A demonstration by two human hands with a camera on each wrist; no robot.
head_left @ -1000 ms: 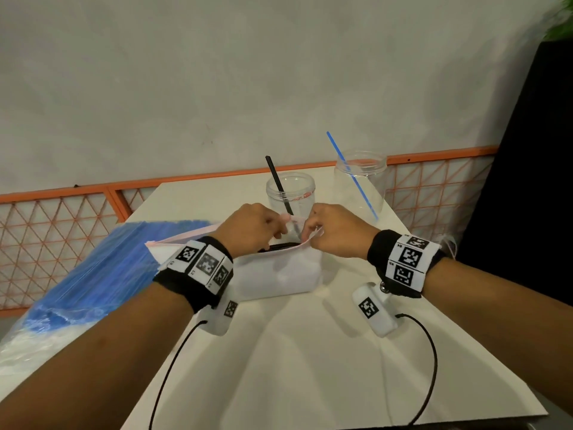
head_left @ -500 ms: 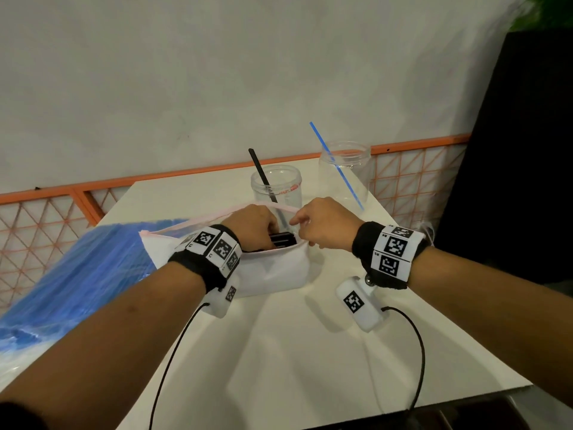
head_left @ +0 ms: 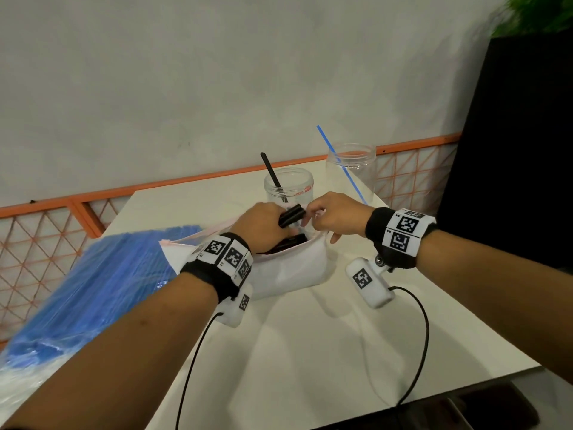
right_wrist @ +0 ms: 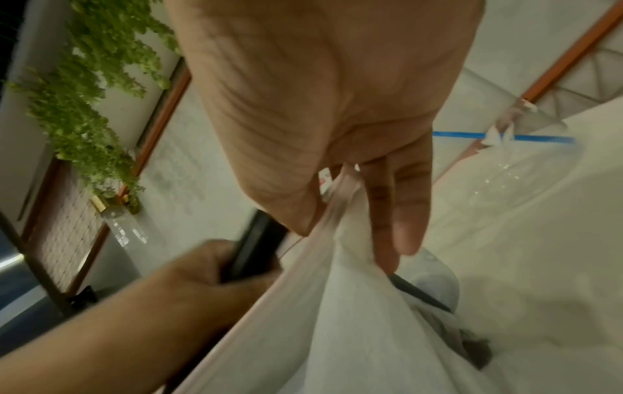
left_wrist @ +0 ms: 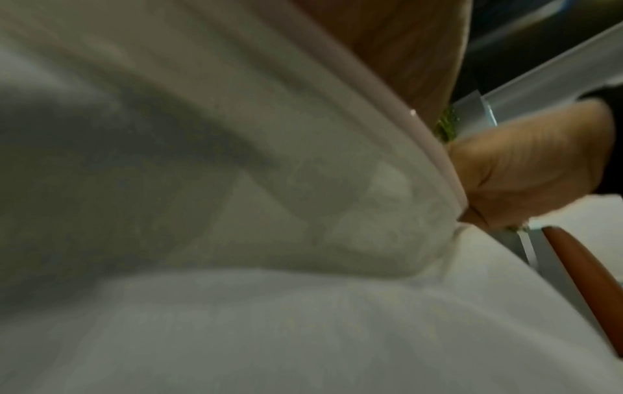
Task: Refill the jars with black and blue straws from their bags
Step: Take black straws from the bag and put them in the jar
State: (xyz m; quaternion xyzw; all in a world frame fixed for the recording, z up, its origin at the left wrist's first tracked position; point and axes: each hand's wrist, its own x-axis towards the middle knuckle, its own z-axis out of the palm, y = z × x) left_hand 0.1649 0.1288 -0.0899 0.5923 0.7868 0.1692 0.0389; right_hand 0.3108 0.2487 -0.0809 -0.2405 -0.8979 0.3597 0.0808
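Note:
My left hand (head_left: 266, 225) grips a bunch of black straws (head_left: 290, 215) lifted partly out of the white zip bag (head_left: 288, 268) in the middle of the table. My right hand (head_left: 333, 217) pinches the bag's pink-edged rim (right_wrist: 337, 192) and holds it open. Behind the hands stand two clear jars: one (head_left: 289, 187) with a single black straw (head_left: 273, 175), one (head_left: 352, 169) with a single blue straw (head_left: 339, 162). The bag of blue straws (head_left: 93, 293) lies at the left. In the left wrist view the white bag (left_wrist: 236, 186) fills most of the frame.
The white table (head_left: 325, 352) ends close on the right and front. An orange lattice railing (head_left: 46, 234) runs behind it below a grey wall. A black panel (head_left: 521, 150) with a green plant (head_left: 539, 13) stands at the right. Cables hang from both wrist cameras.
My left hand has gone into the white bag and come up holding a bunch of black straws. My right hand stays pinching the bag's rim.

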